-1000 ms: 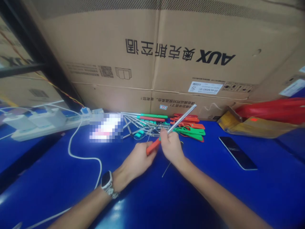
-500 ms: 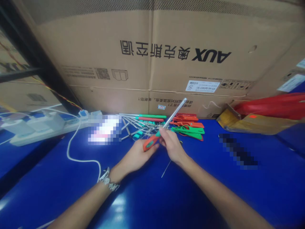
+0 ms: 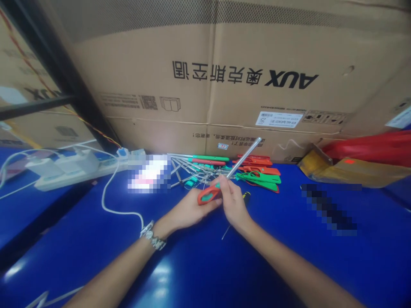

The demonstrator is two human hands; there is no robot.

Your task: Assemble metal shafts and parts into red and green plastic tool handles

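Observation:
An orange long-necked lighter point(image 3: 207, 196) with a green trigger part is held over the table, its silver tube slanting up to the right. My left hand point(image 3: 188, 209) is closed around its handle. Where handle meets tube, my right hand point(image 3: 233, 201) pinches it. Under the right hand lies what looks like a screwdriver point(image 3: 246, 196); its yellow and black handle and thin shaft show, the middle is hidden. Just beyond my hands is a pile of silver rods point(image 3: 183, 164). Green handle shells point(image 3: 268, 178) and orange handle shells point(image 3: 257, 160) lie to its right.
A large cardboard box point(image 3: 154, 51) stands behind the blue table point(image 3: 199, 273). At left are a white power strip point(image 3: 48, 183) with chargers and a white cable point(image 3: 104, 201). A blurred bright patch lies by the rods, a blurred dark object at right. A yellow-taped box point(image 3: 362, 171) sits back right.
The whole view has shifted slightly, moving things a little to the right in the picture. Both hands keep their hold on the lighter, whose tilt is about the same.

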